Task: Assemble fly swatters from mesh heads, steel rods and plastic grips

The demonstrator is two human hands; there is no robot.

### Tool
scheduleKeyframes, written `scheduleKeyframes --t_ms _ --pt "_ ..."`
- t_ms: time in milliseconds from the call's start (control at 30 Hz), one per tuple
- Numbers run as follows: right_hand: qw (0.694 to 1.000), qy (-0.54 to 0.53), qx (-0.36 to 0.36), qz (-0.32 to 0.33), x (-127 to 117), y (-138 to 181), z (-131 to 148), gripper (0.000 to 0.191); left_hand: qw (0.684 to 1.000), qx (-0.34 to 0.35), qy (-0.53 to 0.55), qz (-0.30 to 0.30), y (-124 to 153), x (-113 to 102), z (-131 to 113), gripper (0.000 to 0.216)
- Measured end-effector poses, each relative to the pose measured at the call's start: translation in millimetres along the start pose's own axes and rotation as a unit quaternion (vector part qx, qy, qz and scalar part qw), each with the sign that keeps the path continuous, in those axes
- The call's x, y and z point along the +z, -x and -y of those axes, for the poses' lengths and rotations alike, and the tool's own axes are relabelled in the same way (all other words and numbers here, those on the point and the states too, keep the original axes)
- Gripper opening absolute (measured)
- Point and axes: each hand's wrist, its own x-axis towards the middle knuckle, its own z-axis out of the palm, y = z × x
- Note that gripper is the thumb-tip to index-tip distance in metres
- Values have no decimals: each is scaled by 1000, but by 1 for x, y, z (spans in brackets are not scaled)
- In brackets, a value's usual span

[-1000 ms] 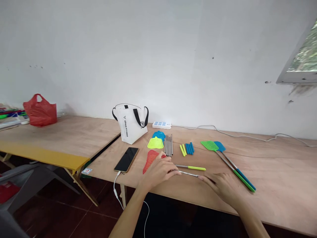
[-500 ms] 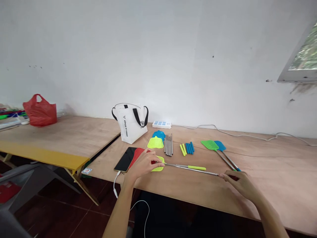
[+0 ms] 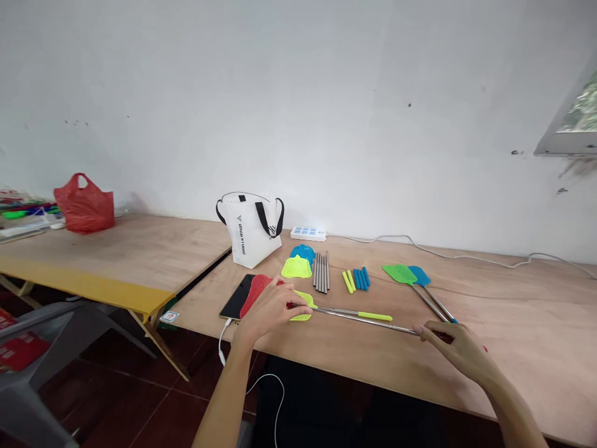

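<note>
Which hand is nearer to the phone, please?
Left. The left hand is close beside the phone; the right hand is farther off, holding the red swatter near its handle end.

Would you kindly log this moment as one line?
left hand: red fly swatter, head end | right hand: same swatter, handle end | alongside: yellow-green fly swatter | phone: partly hidden
</note>
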Motion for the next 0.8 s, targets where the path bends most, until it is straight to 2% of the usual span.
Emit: scheduleKeyframes --t_ms 133,467,633,800 --pt "999 -27 -3 46 -3 1 1 56 1000 -2 4 -2 0 2 2 34" --pt "998 -13 -38 47 -5 4 13 55 1000 -6 -7 -18 0 -1 -3 43" --pt "996 -18 -71 57 6 3 43 55 1000 17 -3 -17 -5 8 -15 37" --pt "996 -34 -80 14 28 0 74 56 998 50 -26 -36 -10 18 -26 40"
